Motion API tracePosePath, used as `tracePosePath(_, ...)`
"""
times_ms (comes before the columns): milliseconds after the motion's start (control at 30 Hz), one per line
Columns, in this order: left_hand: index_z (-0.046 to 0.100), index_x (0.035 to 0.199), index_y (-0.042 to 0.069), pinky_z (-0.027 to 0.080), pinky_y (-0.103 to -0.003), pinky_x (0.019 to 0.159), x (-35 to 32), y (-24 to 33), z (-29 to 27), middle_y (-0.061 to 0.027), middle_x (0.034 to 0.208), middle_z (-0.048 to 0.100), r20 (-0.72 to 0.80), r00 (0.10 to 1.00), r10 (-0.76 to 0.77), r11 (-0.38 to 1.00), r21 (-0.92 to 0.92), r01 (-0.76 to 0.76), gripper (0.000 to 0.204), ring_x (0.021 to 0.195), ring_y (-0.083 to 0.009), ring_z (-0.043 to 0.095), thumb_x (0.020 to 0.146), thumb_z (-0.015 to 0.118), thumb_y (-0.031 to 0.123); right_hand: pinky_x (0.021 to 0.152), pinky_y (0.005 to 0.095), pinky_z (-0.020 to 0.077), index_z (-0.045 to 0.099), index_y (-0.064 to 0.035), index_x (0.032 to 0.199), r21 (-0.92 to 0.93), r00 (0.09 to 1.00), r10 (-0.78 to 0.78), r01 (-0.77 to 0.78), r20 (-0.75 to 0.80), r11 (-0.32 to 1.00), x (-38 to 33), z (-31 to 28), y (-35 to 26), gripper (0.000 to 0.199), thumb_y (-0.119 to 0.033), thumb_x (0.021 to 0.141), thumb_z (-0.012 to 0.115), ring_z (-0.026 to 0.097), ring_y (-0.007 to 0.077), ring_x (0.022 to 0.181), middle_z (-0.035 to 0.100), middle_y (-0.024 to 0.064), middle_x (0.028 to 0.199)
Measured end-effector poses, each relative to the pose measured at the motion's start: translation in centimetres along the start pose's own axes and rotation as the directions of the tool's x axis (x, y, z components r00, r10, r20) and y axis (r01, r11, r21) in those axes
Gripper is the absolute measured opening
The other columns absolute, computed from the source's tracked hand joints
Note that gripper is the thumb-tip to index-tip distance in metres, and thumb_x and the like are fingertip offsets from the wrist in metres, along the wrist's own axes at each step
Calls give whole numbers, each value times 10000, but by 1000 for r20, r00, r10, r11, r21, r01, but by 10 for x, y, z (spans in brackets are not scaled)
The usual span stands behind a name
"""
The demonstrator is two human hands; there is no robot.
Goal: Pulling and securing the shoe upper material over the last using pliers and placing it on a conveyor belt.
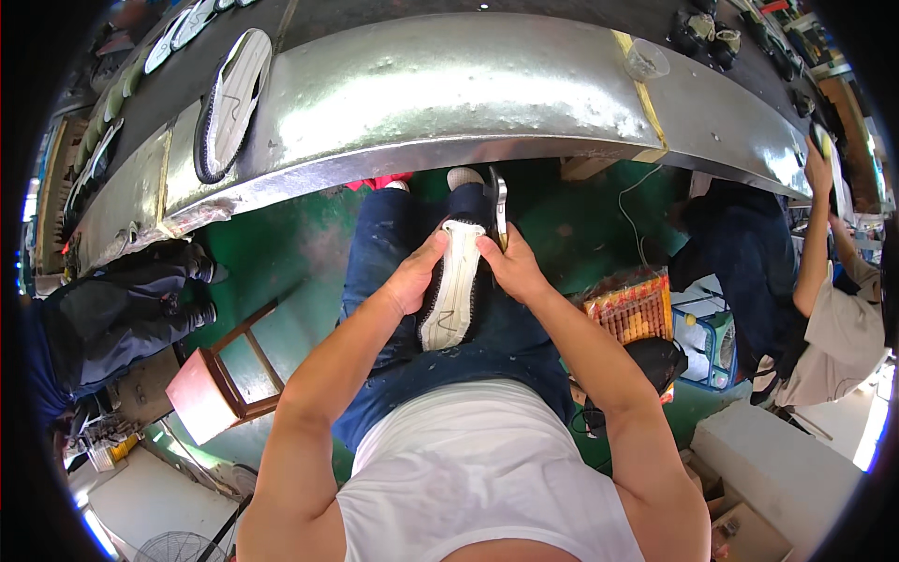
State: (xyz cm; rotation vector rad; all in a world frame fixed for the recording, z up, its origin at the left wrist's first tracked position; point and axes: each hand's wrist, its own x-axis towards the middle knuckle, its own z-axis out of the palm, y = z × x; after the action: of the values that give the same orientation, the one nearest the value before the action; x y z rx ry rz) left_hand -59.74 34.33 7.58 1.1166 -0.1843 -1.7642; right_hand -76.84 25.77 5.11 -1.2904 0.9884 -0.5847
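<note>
Both hands are closed on one shoe sole (451, 286), held over the lap. Left hand (415, 276) curls around its left edge, thumb pressing on the pale face near the top. Right hand (510, 265) clamps the right edge, thumb on top, and a slim metal tool (501, 208) stands up out of that same fist; I cannot tell how firmly the fingers have it.

Sole: off-white face, black rim, long axis running 12 to 6 o'clock, toe end up. It sits between the two hands, left hand at its 9 o'clock, right hand at its 2 o'clock, both touching it.

Risks as I judge them:
- Tool tip stands just beside the right thumb, near the sole's upper rim. A slip could nick a finger or mark the pale face.
- Right hand shares its grip between tool and sole; either might twist loose and drop onto the green floor (309, 244).
- Grip sits high on the sole, the lower end hanging free over the jeans, so it could pivot.

Metal bench (449, 94) lies at 12 o'clock, another sole (232, 103) resting on it at 10 o'clock. A co-worker (833, 309) stands at 3 o'clock, well apart.
</note>
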Motion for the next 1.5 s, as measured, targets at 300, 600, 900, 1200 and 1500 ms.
tracePosePath(300,186,1564,63,438,-343,1027,3,3,13,-155,1411,506,-171,985,37,975,224,2,813,1245,-227,528,958,645,351,673,357,521,566,60,1086,-174,932,322,-294,164,940,23,-2,-23,481,-356,882,696,632,206,724,638,132,828)
tracePosePath(600,257,1534,-4,320,-314,1122,-54,38,18,-127,1494,423,28,818,574,753,373,-541,762,1348,-180,403,925,694,134,768,349,512,555,-5,1114,-268,986,11,34,165,963,-32,-40,-51,459,-357,866,715,642,208,815,643,115,879)
tracePosePath(900,37,1578,61,340,-381,1121,-143,241,36,-157,1466,427,300,407,863,15,789,-614,1304,1324,-275,450,633,923,213,753,447,513,545,5,1131,-838,693,-719,420,50,347,45,-104,-190,389,-260,892,701,624,393,850,633,197,992)
tracePosePath(1200,270,1493,-71,400,-343,1069,-42,185,35,-168,1385,518,-30,388,921,217,867,-448,966,1259,-227,512,752,851,141,859,472,472,581,-25,1104,-916,735,-673,322,84,237,122,-125,-178,341,-240,868,700,597,390,985,631,185,1047)
tracePosePath(1500,322,1456,-87,448,-344,1025,83,298,31,-224,1314,578,5,397,918,197,862,-467,970,1202,-265,574,735,853,285,838,454,471,596,-54,1090,-910,715,-698,311,33,276,128,-127,-176,344,-201,817,743,601,372,955,635,153,1020)
